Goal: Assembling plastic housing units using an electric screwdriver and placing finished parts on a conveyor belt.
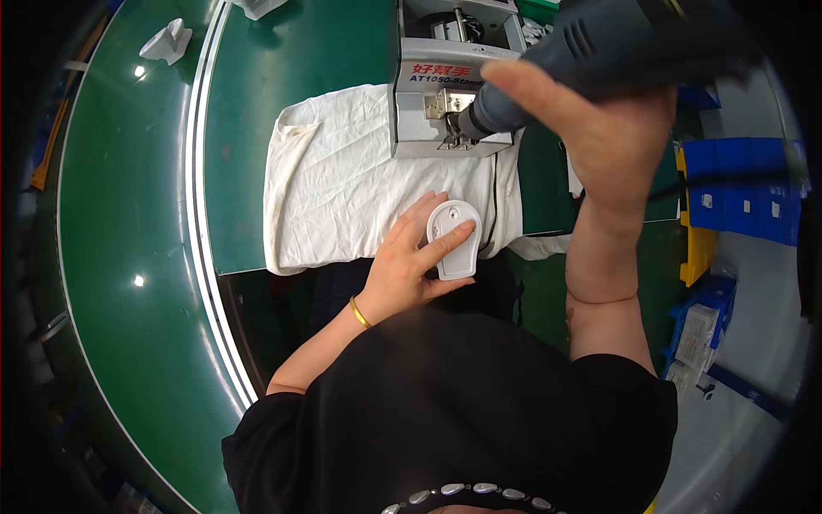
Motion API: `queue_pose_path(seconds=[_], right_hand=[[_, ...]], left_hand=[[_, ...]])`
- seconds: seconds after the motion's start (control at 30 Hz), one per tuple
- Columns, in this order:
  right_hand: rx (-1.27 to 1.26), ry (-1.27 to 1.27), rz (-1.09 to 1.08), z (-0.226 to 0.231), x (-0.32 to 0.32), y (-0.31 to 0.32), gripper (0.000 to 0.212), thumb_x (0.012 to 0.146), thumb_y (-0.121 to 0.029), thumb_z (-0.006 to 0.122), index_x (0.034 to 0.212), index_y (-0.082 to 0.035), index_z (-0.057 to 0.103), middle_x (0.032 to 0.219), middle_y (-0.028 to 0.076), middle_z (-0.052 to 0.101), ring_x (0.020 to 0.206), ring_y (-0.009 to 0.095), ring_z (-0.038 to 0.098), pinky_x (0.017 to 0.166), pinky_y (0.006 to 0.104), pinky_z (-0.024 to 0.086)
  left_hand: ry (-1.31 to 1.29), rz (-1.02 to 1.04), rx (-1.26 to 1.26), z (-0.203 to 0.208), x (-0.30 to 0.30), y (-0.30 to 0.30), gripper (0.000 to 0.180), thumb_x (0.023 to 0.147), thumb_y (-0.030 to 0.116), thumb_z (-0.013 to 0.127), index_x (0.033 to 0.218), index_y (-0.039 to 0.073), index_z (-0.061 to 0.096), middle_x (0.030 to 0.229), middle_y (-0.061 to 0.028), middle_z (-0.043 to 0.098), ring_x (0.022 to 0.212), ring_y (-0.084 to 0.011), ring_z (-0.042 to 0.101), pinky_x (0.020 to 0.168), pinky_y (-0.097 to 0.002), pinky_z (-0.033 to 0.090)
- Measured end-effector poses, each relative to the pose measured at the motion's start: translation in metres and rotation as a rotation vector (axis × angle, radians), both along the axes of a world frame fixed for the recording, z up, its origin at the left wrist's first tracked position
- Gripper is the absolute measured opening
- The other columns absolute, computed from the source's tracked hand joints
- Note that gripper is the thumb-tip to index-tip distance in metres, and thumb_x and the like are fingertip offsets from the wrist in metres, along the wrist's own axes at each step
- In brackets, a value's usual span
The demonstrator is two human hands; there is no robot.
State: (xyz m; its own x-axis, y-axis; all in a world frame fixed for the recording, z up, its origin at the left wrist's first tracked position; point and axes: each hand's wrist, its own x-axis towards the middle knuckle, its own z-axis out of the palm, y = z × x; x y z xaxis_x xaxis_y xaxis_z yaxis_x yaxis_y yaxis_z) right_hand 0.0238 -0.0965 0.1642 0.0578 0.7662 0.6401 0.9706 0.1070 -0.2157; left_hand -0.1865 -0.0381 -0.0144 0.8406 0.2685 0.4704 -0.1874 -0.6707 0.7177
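Note:
My left hand (pixel 396 267) holds a white plastic shell (pixel 462 255), rounded at the far end and narrower at the near end. The thumb presses on its hollow inner face, and small round holes show near the far end. In my right hand (pixel 618 141) is a dark electric screwdriver (pixel 591 53), tilted with its nose pointing down and to the left. Its tip meets the front of a grey screw feeder (pixel 413 128), at a small metal block; the exact contact is too small to make out.
A white cloth (pixel 334 193) lies on the green table (pixel 248 77), partly beneath the feeder. At the far left are white plastic pieces (pixel 167 41) on a green surface beyond a pale rail. Blue bins (pixel 741 184) stand on the right, and a dark cable (pixel 728 178) runs there.

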Motion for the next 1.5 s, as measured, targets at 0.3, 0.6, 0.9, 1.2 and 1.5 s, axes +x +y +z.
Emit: queue_pose_path(seconds=[0.3,0.6,0.9,1.2,1.5], right_hand=[[0.296,1.271,0.269,0.003,-0.035,0.038,0.055,0.079,-0.002,0.075,0.124,0.004,0.045,0.078,0.007,0.061,0.069,0.013,0.061,0.069,0.0244,0.048],[0.210,1.052,0.259,-0.012,-0.059,-0.014,0.047,0.091,-0.011,0.056,0.132,-0.002,0.036,0.074,0.007,0.052,0.064,0.016,0.054,0.066,0.0386,0.047],[0.100,0.846,0.151,-0.020,-0.064,-0.026,0.048,0.090,-0.014,0.058,0.131,-0.003,0.036,0.075,0.008,0.053,0.063,0.016,0.053,0.066,0.0374,0.048],[0.139,0.962,0.225,-0.025,-0.069,-0.026,0.041,0.089,-0.011,0.057,0.126,-0.006,0.039,0.076,0.009,0.054,0.064,0.016,0.054,0.066,0.0380,0.048],[0.193,1.018,0.200,-0.029,-0.072,-0.017,0.043,0.089,-0.012,0.058,0.127,-0.005,0.039,0.076,0.008,0.053,0.064,0.016,0.054,0.066,0.0380,0.048]], left_hand=[[-0.015,0.023,0.014,0.003,0.004,-0.003,0.071,0.062,0.026,0.086,0.128,0.019,0.062,0.134,-0.0207,0.050,0.123,-0.0413,0.050,0.098,-0.0455,0.046],[-0.011,0.037,-0.038,0.006,0.002,-0.004,0.069,0.063,0.022,0.086,0.127,0.017,0.062,0.133,-0.0221,0.050,0.122,-0.0421,0.050,0.098,-0.0452,0.046],[-0.025,0.040,-0.053,0.007,0.003,-0.006,0.066,0.062,0.020,0.086,0.123,0.015,0.063,0.132,-0.0211,0.050,0.122,-0.0416,0.050,0.098,-0.0451,0.046],[-0.027,0.031,-0.056,0.007,0.002,-0.007,0.065,0.062,0.020,0.085,0.123,0.014,0.063,0.133,-0.0203,0.050,0.123,-0.0413,0.050,0.098,-0.0457,0.046],[-0.020,0.036,-0.052,0.007,0.003,-0.004,0.066,0.063,0.021,0.085,0.125,0.014,0.061,0.135,-0.0199,0.048,0.125,-0.0403,0.048,0.100,-0.0449,0.045]])
